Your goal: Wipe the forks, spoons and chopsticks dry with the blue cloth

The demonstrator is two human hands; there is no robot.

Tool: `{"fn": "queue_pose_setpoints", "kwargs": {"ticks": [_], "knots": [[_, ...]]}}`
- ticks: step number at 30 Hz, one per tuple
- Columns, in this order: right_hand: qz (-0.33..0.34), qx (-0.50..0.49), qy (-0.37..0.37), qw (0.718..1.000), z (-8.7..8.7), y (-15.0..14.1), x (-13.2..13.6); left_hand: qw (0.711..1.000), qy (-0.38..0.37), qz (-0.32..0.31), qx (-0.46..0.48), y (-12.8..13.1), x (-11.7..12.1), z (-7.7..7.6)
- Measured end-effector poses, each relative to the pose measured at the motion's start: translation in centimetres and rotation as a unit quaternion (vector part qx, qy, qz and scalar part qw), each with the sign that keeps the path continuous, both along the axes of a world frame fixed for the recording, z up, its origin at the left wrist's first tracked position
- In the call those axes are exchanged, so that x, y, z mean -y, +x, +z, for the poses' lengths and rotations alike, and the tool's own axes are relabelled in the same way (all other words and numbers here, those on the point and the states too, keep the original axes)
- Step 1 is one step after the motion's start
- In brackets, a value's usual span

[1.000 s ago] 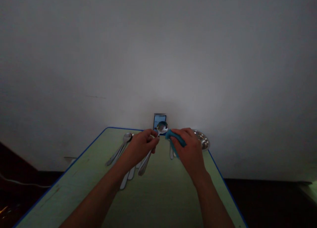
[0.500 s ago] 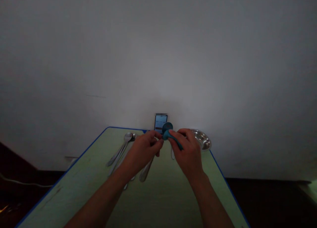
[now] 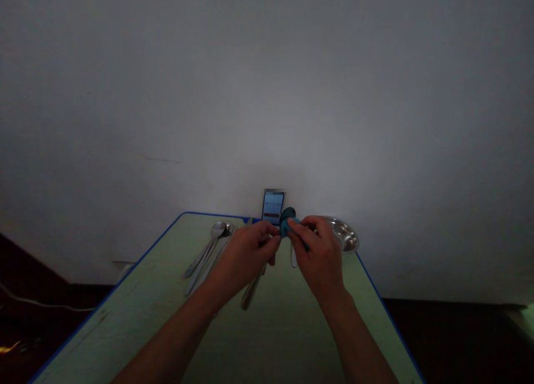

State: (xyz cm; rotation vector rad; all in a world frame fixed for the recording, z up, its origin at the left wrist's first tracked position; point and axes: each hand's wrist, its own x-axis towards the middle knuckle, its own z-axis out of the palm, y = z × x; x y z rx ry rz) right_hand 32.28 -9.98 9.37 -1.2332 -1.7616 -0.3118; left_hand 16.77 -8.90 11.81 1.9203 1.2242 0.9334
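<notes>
My left hand (image 3: 248, 253) is shut around the handle of a steel spoon (image 3: 251, 291), whose end sticks out below my fingers. My right hand (image 3: 319, 252) pinches a blue cloth (image 3: 287, 222) around the spoon's bowl, which the cloth hides. The two hands nearly touch. Left of my left hand, several steel spoons (image 3: 205, 256) lie on the table. Another piece of pale cutlery (image 3: 294, 259) shows beneath my right hand, mostly hidden.
A pale green table (image 3: 125, 328) with a blue edge stands against a white wall (image 3: 267, 94). A steel plate (image 3: 346, 235) sits at its far right corner, and a phone (image 3: 273, 207) stands upright at the far edge. A white cable (image 3: 41, 305) runs along the floor at left.
The blue cloth has moved from beside the spoon's bare bowl to wrap around it. My hands have come closer together, and the view has shifted slightly.
</notes>
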Motion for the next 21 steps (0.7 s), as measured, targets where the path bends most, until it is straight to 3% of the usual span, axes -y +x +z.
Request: {"fn": "queue_pose_setpoints", "kwargs": {"ticks": [8, 21], "knots": [[-0.024, 0.009, -0.009, 1.000, 0.26, -0.12, 0.08, 0.999, -0.042, -0.022, 0.019, 0.21, 0.03, -0.08], [-0.036, -0.002, -0.027, 0.999, 0.22, -0.04, 0.13, 1.000, -0.018, -0.011, -0.017, 0.34, 0.28, -0.12]]}}
